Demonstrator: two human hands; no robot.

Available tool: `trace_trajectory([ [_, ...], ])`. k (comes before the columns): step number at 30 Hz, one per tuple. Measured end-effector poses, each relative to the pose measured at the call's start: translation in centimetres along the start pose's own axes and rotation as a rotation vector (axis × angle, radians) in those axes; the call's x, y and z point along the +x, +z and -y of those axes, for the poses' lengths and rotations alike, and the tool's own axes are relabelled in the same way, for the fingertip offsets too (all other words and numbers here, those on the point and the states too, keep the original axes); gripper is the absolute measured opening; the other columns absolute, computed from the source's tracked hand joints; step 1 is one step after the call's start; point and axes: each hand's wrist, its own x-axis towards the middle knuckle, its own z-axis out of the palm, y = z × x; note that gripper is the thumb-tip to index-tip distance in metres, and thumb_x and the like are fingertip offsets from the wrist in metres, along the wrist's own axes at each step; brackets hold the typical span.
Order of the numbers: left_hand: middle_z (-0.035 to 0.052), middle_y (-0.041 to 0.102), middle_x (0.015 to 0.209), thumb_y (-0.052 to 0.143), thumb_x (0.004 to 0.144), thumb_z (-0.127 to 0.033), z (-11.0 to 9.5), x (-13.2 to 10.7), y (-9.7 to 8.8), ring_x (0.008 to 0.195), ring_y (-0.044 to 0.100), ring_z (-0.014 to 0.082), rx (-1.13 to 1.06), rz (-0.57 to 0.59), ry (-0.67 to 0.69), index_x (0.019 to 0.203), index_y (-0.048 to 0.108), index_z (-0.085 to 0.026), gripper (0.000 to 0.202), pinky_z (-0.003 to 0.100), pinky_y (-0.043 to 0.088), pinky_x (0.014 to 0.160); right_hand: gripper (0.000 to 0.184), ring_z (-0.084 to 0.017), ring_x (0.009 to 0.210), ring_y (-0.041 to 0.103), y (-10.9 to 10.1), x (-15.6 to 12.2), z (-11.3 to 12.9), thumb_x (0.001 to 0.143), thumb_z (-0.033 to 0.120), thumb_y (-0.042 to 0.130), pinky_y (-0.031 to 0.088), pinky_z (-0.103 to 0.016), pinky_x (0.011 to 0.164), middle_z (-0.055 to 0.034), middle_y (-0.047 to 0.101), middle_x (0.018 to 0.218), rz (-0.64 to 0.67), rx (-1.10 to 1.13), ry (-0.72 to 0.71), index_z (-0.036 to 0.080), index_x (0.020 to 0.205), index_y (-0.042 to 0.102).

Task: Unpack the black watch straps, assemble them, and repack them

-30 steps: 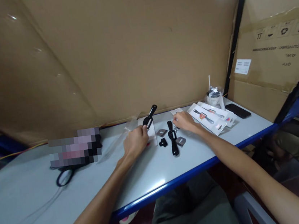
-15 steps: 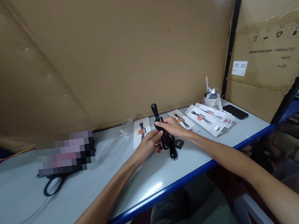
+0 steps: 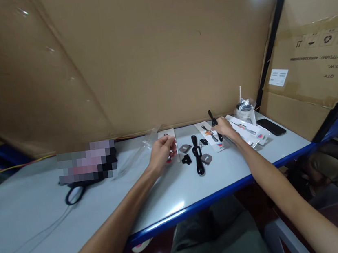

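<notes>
My right hand (image 3: pixel 224 128) is closed on a black spokeshave (image 3: pixel 211 115), held over the printed cards at the right; one handle sticks up past the fingers. A second black spokeshave body (image 3: pixel 197 155) lies on the table between my hands. Around it are two grey metal blades, one to the left (image 3: pixel 185 148) and one to the right (image 3: pixel 206 159), and two small black cap pieces, a near one (image 3: pixel 186 159) and a far one (image 3: pixel 203 142). My left hand (image 3: pixel 161 152) is pinched above a white card (image 3: pixel 170 133); whatever its fingertips hold is too small to make out.
Printed cards (image 3: pixel 207 134) with spokeshave pictures lie at the right, near a black phone (image 3: pixel 271 126) and a plastic-wrapped cup (image 3: pixel 245 111). Clear plastic wrap (image 3: pixel 138 151) and a blurred-out dark-edged item (image 3: pixel 90 165) lie left. A cardboard wall (image 3: pixel 149 63) stands behind.
Both hands were together on black spokeshave parts; now they are apart. My right hand has moved right with one spokeshave. The other body, blades and caps now show on the table.
</notes>
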Motion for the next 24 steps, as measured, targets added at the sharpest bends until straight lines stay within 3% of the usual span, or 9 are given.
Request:
trace_trajectory([
  [3,-0.0062,0.048,0.050,0.062,0.075,-0.042,0.4,0.3,-0.1,0.040,0.042,0.0090,-0.004,-0.013,0.019,0.072,0.050,-0.021,0.024,0.018,0.027,0.036,0.032,-0.028,0.105,0.072,0.1,0.2,-1.0,0.079,0.031,0.080,0.050,-0.026,0.073,-0.0180,0.074,0.120,0.105,-0.180,0.026,0.013,0.105,0.074],
  [6,-0.0064,0.047,0.049,0.062,0.074,-0.042,0.8,0.5,-0.3,0.039,0.041,0.0090,0.000,-0.027,0.026,0.072,0.051,-0.021,0.024,0.018,0.027,0.036,0.036,-0.029,0.109,0.071,0.4,0.4,-1.3,0.077,0.028,0.081,0.050,-0.025,0.073,-0.0196,0.073,0.122,0.126,-0.227,0.017,0.011,0.108,0.074],
  [15,-0.0062,0.046,0.050,0.063,0.075,-0.042,1.0,0.6,-0.2,0.038,0.041,0.0096,-0.013,-0.048,0.046,0.070,0.052,-0.022,0.023,0.019,0.026,0.035,0.022,-0.027,0.098,0.073,0.5,0.3,-1.3,0.080,0.023,0.077,0.050,-0.025,0.072,-0.0179,0.078,0.107,0.152,-0.249,-0.038,0.011,0.098,0.077],
  [19,-0.0060,0.046,0.050,0.063,0.074,-0.039,1.0,0.6,-0.2,0.038,0.042,0.0089,-0.034,-0.064,0.061,0.069,0.052,-0.021,0.022,0.019,0.028,0.036,0.020,-0.028,0.103,0.073,-0.2,0.1,-1.1,0.086,0.025,0.071,0.051,-0.028,0.078,-0.0177,0.077,0.108,0.083,-0.258,-0.036,0.013,0.101,0.078],
  [24,-0.0056,0.048,0.049,0.063,0.073,-0.037,0.9,0.7,-0.2,0.038,0.042,0.0088,-0.049,-0.084,0.085,0.068,0.054,-0.020,0.020,0.019,0.028,0.036,0.028,-0.030,0.110,0.071,-2.1,0.2,-1.9,0.096,0.025,0.054,0.053,-0.034,0.085,-0.0155,0.076,0.114,-0.178,-0.225,0.048,0.020,0.111,0.078],
])
